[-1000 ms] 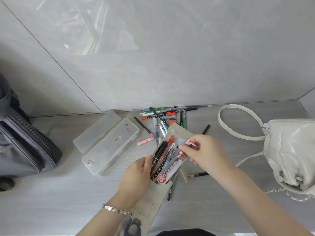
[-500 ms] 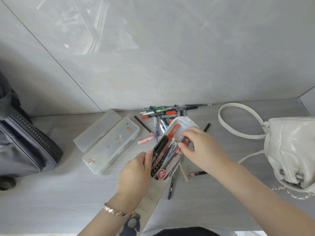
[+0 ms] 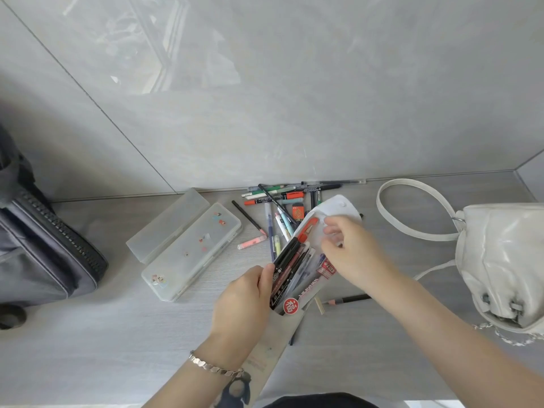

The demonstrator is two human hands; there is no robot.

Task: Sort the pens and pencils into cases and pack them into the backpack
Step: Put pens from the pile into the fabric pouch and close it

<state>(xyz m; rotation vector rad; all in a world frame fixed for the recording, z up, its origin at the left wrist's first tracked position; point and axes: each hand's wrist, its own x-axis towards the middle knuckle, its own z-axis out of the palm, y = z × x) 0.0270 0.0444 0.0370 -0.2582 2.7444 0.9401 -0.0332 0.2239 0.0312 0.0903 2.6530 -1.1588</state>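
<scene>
A beige soft pencil pouch (image 3: 275, 344) lies open in front of me, stuffed with several pens and markers (image 3: 290, 266). My left hand (image 3: 240, 301) grips the pouch's left side at the mouth. My right hand (image 3: 353, 254) pinches the pouch's white flap (image 3: 338, 206), which stands lifted over the pens. A pile of loose pens and pencils (image 3: 279, 201) lies behind the pouch near the wall. A black pencil (image 3: 347, 299) rests under my right forearm. The grey backpack (image 3: 38, 245) stands at the left edge.
Two frosted plastic pencil cases lie side by side left of the pile, a plain one (image 3: 167, 223) and one with stickers (image 3: 191, 250). A white handbag (image 3: 503, 260) with a looped strap (image 3: 412, 207) sits at the right. A glossy wall rises behind.
My right hand has moved from tucking a red-labelled pen into the pouch up to its white flap, which is now raised. The left hand has stayed on the pouch.
</scene>
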